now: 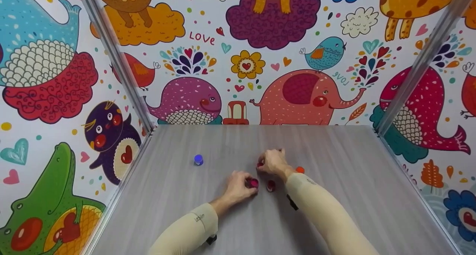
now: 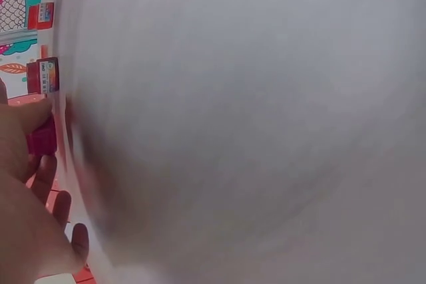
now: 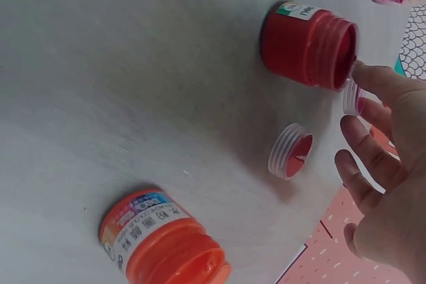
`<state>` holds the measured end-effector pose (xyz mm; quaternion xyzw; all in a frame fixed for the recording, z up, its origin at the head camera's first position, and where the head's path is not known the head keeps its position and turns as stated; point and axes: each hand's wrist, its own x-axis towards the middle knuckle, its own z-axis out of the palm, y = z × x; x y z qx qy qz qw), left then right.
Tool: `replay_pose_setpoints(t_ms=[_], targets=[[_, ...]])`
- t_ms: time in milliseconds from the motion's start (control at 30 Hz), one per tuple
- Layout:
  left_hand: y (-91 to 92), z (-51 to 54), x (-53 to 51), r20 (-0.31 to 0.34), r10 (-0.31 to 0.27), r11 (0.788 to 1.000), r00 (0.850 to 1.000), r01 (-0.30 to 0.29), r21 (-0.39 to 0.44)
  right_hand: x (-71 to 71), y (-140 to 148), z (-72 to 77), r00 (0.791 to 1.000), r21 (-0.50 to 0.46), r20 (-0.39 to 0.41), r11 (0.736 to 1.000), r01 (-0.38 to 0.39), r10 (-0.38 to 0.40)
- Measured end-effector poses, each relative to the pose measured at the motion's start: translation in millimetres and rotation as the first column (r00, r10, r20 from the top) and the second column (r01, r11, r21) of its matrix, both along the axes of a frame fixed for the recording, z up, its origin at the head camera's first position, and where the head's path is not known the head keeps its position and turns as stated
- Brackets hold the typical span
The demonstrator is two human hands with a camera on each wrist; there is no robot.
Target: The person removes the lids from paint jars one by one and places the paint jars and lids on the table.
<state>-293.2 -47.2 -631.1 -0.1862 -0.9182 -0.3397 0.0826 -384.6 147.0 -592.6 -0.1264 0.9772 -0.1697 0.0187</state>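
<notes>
My left hand (image 1: pixel 238 186) grips a small magenta paint jar (image 1: pixel 253 183) standing on the table; its side also shows between thumb and fingers in the left wrist view. To the right stands a red paint jar (image 3: pixel 309 48), its mouth uncovered. My right hand (image 1: pixel 273 161) is beyond both jars and pinches a small clear lid (image 3: pixel 353 98) with pink on it between thumb and forefinger. A second lid (image 3: pixel 291 151), red inside, lies close to the right fingers. The right wrist view also has an uncovered orange paint jar (image 3: pixel 173 244).
A blue paint jar (image 1: pixel 198 160) stands apart on the left of the grey table (image 1: pixel 167 210). Patterned walls with metal corner posts (image 1: pixel 119 61) enclose the table at the back and both sides.
</notes>
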Motion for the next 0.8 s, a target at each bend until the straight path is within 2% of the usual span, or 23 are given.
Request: replay_pose_setpoints(t_ms=[67,200,267,300,500,533,633,700,800], targets=[[-0.3,-2.3,-0.8,-0.021,-0.011,1.0,1.0,0.011,0.006,1.1,-0.9,-1.3,1.0,0.007,0.001,1.0,0.004,-0.004],[-1.3,-19.6,-9.2,-0.089,-0.026,0.999,0.996,0.029,0.034,2.0,-3.0,-4.4,1.0,0.01,-0.003,1.0,0.004,-0.004],[-1.4,-22.8,-10.4,-0.101,-0.035,0.998,0.994,0.04,0.048,2.3,-4.1,-5.3,1.0,0.015,0.0,1.0,-0.002,0.002],[-1.1,-28.4,-13.5,-0.109,-0.031,0.999,0.994,0.035,0.035,2.5,-4.6,-5.6,1.0,0.017,0.002,1.0,-0.005,0.004],[0.4,-18.1,-8.6,-0.07,-0.034,0.999,0.997,0.035,0.015,3.1,-6.9,-5.9,1.0,0.045,0.006,0.999,-0.011,0.011],[0.8,-11.5,-5.1,-0.053,-0.035,0.999,0.998,0.036,0.019,2.8,-7.2,-6.1,1.0,0.049,0.005,0.999,-0.013,0.013],[2.7,-5.2,-2.6,-0.01,-0.014,1.0,1.0,0.014,-0.019,2.5,-8.0,-6.4,1.0,0.054,0.008,0.998,-0.021,0.021],[4.1,-1.6,-1.0,0.021,-0.003,0.999,1.0,0.003,-0.039,1.8,-8.3,-6.9,1.0,0.036,0.019,0.999,-0.021,0.02],[5.7,-0.5,-0.7,0.031,0.012,0.998,0.999,-0.01,-0.069,0.8,-8.5,-7.8,0.999,-0.019,0.048,1.0,-0.019,0.02]])
